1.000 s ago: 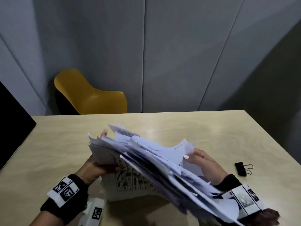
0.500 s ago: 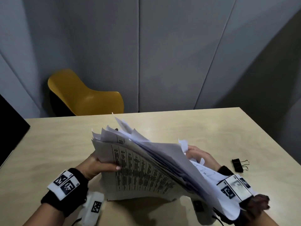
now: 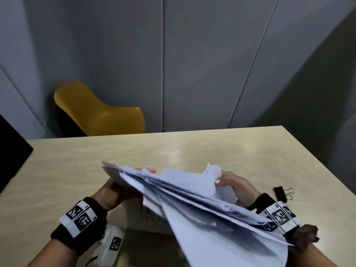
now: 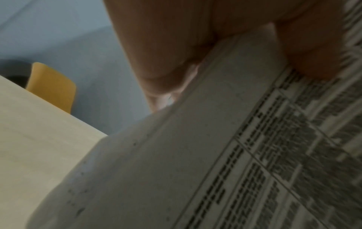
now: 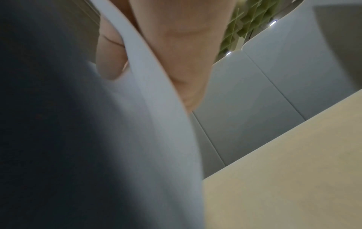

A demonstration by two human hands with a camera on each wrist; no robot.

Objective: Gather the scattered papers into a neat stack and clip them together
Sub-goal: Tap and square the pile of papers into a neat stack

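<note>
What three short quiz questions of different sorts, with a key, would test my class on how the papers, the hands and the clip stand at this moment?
1. True or false: the binder clip is already fastened on the papers.
2. Which hands hold the papers? A. the left only B. the right only C. both
3. Fill in: the chair behind the table is ____ in colour.

Key
1. False: the clip lies on the table, apart from the papers, beside the right hand.
2. C: the left hand grips one side and the right hand the other; the sheets are fanned and uneven.
3. Yellow.
</note>
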